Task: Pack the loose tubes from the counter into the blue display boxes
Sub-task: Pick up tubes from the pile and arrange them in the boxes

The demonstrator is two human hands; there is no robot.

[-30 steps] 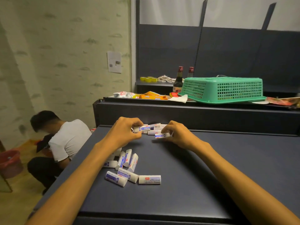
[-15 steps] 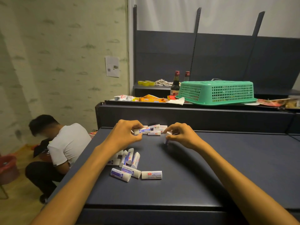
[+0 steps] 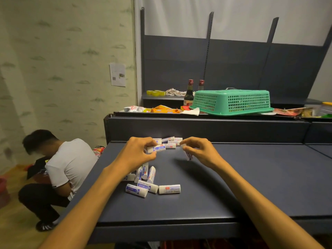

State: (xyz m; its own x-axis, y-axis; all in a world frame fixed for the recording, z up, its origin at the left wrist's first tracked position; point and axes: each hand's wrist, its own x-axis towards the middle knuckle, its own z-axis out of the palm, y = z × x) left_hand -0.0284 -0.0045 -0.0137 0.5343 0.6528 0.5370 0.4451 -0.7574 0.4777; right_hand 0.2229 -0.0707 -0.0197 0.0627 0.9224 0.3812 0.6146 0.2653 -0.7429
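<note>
Pinching one white tube (image 3: 156, 148) between thumb and fingers, my left hand (image 3: 138, 152) holds it sideways just above the dark blue counter (image 3: 251, 186), blue label facing me. My right hand (image 3: 199, 151) curls round a second tube (image 3: 188, 155) — this one hangs tilted, its lower end pointing down toward the counter, and motion blur hides its print. Both hands sit at the far middle of the counter, near each other but not touching.

Just beyond them, against the counter's far edge, lies a small cluster of tubes (image 3: 171, 141), some stacked on others. Nearer to me, partly under my left forearm, a second loose group (image 3: 147, 174) lies in disorder; its three nearest tubes form a rough row, the rightmost one (image 3: 169, 189) showing a red mark.

Behind the counter rises a higher ledge (image 3: 206, 127). On it, from left to right: snack packets (image 3: 158, 110), a paper napkin (image 3: 191, 111) and an upturned green basket (image 3: 231, 102). Farther back — on a shelf — stand two dark bottles (image 3: 189, 95) with red caps, yellow tape rolls (image 3: 156, 92) and white rings (image 3: 175, 92).

At the left, on the floor, a person in a white shirt (image 3: 70, 166) crouches, head bent. A printed sheet (image 3: 117, 74) is stuck to the wall above.
</note>
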